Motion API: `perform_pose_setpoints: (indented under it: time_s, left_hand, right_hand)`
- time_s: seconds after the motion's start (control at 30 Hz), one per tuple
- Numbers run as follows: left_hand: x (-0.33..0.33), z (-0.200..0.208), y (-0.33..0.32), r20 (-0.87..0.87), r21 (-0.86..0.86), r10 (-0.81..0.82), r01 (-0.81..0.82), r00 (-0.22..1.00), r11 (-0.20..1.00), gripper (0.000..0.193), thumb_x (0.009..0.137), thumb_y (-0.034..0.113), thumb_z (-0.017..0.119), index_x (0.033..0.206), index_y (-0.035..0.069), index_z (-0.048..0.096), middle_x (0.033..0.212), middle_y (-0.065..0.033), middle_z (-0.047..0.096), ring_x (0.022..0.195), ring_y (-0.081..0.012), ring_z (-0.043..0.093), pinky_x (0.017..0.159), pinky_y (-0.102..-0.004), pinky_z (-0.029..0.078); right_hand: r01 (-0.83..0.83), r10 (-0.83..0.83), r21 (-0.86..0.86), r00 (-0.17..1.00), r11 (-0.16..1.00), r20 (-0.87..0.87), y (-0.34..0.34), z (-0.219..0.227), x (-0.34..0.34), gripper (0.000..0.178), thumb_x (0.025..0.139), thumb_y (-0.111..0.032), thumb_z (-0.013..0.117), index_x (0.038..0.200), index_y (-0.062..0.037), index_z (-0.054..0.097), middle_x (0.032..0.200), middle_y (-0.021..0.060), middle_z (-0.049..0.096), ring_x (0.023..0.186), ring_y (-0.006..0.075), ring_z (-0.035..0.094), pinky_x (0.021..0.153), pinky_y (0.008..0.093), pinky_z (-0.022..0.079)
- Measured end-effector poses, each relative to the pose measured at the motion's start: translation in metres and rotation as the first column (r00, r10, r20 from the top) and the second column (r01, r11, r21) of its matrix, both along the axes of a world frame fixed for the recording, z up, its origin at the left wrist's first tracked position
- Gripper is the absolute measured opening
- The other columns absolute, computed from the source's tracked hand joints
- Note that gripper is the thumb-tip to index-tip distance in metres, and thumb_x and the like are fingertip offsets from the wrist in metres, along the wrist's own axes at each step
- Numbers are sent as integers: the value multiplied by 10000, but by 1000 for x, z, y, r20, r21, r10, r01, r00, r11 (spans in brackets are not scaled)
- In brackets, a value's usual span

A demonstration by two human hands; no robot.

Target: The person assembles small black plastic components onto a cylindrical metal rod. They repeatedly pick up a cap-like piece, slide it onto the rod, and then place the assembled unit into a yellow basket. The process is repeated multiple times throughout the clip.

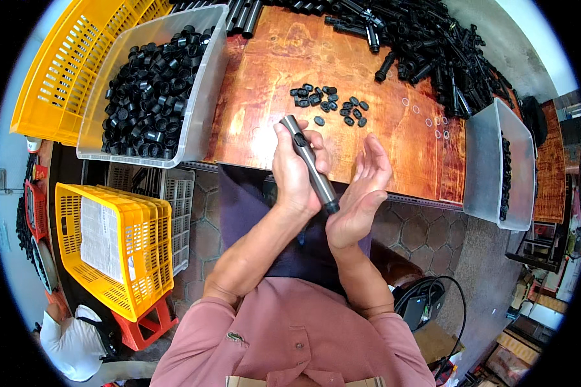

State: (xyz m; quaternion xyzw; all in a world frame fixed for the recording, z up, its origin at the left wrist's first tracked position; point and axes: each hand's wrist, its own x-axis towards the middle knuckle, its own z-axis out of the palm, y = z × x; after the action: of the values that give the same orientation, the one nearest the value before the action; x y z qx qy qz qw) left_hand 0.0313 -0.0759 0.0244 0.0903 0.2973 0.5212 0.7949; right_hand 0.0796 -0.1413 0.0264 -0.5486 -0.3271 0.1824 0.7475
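My left hand (295, 169) is wrapped round a dark metal tube (311, 166) with an oval slot near its upper end and a black cap at its lower end. The tube slants from upper left to lower right, just off the table's front edge. Beside the capped end, my right hand (360, 193) is open, palm turned toward the tube, fingers stretched out. Whether its palm touches the cap I cannot tell. Beyond the hands, several small black oval pieces (314, 97) lie loosely grouped on the wooden table (265, 71).
A clear bin (203, 97) of black caps stands left, near a yellow crate (51, 90). Black tubular parts (426, 39) are heaped at the far right, by thin rings (428, 122) and another clear bin (484, 168). A yellow basket (145, 238) stands lower left; a person (77, 342) is beyond it.
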Motion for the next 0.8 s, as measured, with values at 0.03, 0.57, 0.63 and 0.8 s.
perform_pose_setpoints:
  time_s: [0.03,0.57,0.63,0.8]
  left_hand:
    - [-2,-3,4,58,43,-5,2,998,999,469,1067,516,283,1122,91,472,758,-57,547,468,-121,445,403,-247,347]
    - [-15,-11,29,154,-30,-9,14,988,999,338,1014,487,505,1078,159,560,847,-15,580,743,-161,576,603,-305,477]
    - [-15,-10,30,65,25,-2,0,998,1000,317,1016,457,514,1115,158,552,908,-40,602,790,-185,600,641,-332,508]
    - [-15,8,32,-16,252,54,-48,998,967,321,1025,265,534,1293,96,482,1092,-144,610,955,-269,649,808,-461,579]
  right_hand:
    - [-5,5,26,1000,1000,9,-3,-2,1,913,949,-743,284,1436,29,322,1487,203,349,1431,311,294,1188,481,170]
    - [-176,173,-283,984,943,-35,-40,-19,3,291,867,16,694,1113,50,542,916,131,666,752,194,675,726,297,562]
    - [-290,224,-198,928,936,-298,-37,-13,10,247,900,-3,663,1104,44,532,895,147,673,727,191,678,693,292,563]
    - [-427,332,15,680,904,-653,-37,-13,33,154,987,-96,553,1093,8,510,848,175,682,663,213,679,608,296,548]
